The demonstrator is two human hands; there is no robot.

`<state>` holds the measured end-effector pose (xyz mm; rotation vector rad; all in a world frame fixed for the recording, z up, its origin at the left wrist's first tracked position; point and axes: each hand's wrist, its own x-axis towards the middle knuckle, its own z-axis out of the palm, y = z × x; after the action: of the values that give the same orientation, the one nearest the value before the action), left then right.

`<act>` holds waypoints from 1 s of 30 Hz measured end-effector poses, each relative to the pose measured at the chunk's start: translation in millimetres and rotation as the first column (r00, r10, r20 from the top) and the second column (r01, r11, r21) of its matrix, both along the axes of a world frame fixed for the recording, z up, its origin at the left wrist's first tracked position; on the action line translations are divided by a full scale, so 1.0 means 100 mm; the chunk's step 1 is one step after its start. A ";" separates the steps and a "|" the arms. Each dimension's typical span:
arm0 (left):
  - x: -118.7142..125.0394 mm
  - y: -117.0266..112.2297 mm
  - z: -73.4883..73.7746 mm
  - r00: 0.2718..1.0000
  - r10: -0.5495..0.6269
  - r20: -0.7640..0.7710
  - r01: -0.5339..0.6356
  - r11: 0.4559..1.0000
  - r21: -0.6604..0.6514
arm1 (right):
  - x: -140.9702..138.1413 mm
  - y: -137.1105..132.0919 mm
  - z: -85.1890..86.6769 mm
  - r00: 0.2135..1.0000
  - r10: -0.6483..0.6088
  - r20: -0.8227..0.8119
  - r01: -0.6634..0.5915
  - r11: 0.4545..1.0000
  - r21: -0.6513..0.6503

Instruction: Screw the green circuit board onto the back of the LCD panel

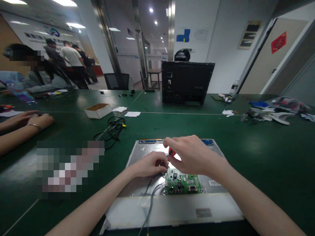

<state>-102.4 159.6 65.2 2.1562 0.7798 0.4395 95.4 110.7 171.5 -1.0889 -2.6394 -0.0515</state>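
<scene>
My right hand (194, 155) grips a screwdriver (171, 151) by its red-and-black handle. The thin shaft points down at the upper left corner of a green circuit board (182, 182). Beside the shaft tip, my left hand (151, 163) is closed in a pinch; whatever lies between its fingertips is hidden. The board rests on the metal back of a flat display panel (133, 209), which lies on the table. Grey cables (152, 203) run from the board's left side toward me. A blue strip board (208, 142) lines the panel's far edge, partly behind my right hand.
A black monitor (188, 82) stands at the back of the green table (265, 157). Left of the panel are a black cable coil (114, 129) and an open carton (98, 111). Another person's hands (40, 122) rest at far left. Assorted parts and bags (261, 114) lie right.
</scene>
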 end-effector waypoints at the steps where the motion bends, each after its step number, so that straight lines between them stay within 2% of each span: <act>1: 0.00 0.00 0.00 1.000 -0.002 0.003 0.002 1.000 -0.009 | 0.00 0.00 0.00 1.000 -0.004 -0.004 0.004 1.000 0.000; 10: 0.00 0.02 -0.02 1.000 -0.008 0.007 0.008 0.998 -0.066 | -0.02 0.01 -0.01 0.999 -0.031 0.029 0.030 0.999 0.020; 15: -0.01 0.03 -0.02 1.000 -0.021 0.006 0.021 0.998 -0.059 | -0.02 0.01 -0.01 0.998 -0.051 0.039 0.051 0.999 0.013; 21: -0.01 0.03 -0.04 1.000 -0.023 0.000 0.023 0.998 -0.064 | -0.01 0.02 -0.01 1.000 0.010 -0.018 -0.011 1.000 -0.018; 30: -0.01 0.02 -0.02 0.999 -0.033 -0.009 0.033 0.999 -0.037 | -0.02 0.02 -0.01 1.000 -0.025 -0.004 0.025 0.999 -0.027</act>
<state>-102.9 161.8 63.7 2.1355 0.7509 0.3955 93.2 112.4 170.4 -1.1291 -2.6300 -0.0193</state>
